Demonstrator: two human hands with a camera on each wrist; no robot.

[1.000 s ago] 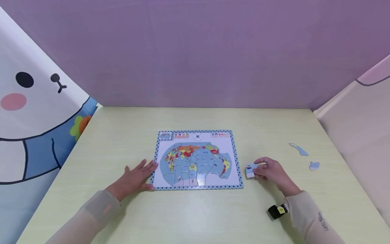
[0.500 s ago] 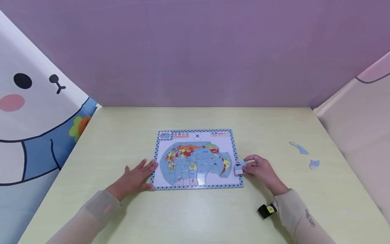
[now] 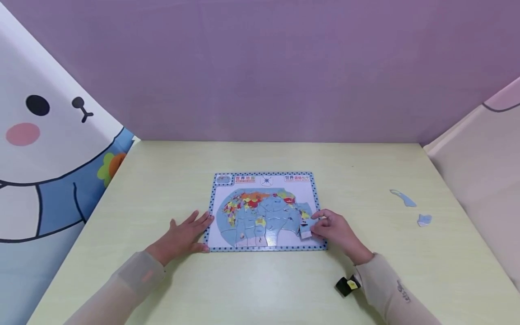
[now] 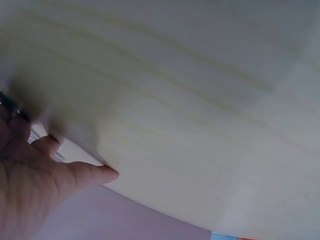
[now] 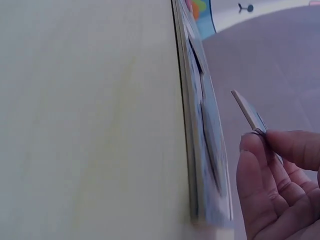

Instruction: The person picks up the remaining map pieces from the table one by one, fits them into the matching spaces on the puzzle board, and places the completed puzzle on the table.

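Over the right edge of the world-map puzzle board (image 3: 266,211), in the head view, the right hand (image 3: 334,231) now pinches a pale-blue puzzle piece (image 3: 305,229) just above the gap at the map's lower right. 1 second ago that hand and piece were out on the table (image 3: 260,284), clear of the frame; half a second ago they had reached its dotted border. The piece looks nearly over its slot, though not yet seated. The left hand (image 3: 183,236) has not moved — fingers spread, flat on the table, fingertips against the board's left edge. 2 more loose blue pieces (image 3: 410,206) lie well apart at the right.

From the left wrist, the left hand (image 4: 30,192) lies pressed flat on the tabletop; the board hardly shows.

From the right wrist, the fingers (image 5: 260,175) pinch the thin piece (image 5: 249,112), tilted and held off the board (image 5: 202,135) — apart, not touching.
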